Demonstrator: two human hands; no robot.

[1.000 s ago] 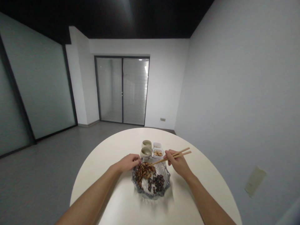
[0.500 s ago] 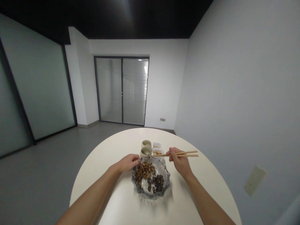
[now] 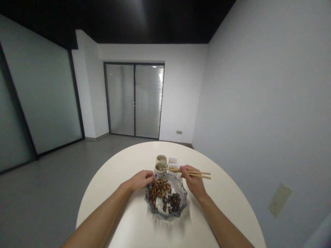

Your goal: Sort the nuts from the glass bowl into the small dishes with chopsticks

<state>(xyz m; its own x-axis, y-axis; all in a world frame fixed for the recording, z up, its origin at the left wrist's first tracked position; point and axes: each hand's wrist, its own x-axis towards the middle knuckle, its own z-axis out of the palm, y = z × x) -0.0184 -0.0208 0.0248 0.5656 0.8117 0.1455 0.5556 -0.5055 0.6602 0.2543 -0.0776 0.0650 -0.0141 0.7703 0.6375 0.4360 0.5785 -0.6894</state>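
A cut-glass bowl (image 3: 181,203) holding brown striped seeds and darker seeds sits on the round white table (image 3: 124,213). My left hand (image 3: 141,179) grips the bowl's far-left rim, fingers curled. My right hand (image 3: 191,181) holds a pair of wooden chopsticks (image 3: 199,174); their tips reach left over the nearer beige cup (image 3: 159,168). Whether anything is pinched at the tips is too small to tell.
Behind the bowl stand a second beige cup (image 3: 161,158) and two small white square dishes (image 3: 173,160), the nearer one (image 3: 173,167) holding light nuts. A grey wall runs close on the right. Sliding glass doors (image 3: 134,100) lie beyond open grey floor.
The chopstick tips rose out of the glass bowl, swung level, then moved left over the nearer cup. My left hand stayed on the bowl's rim.
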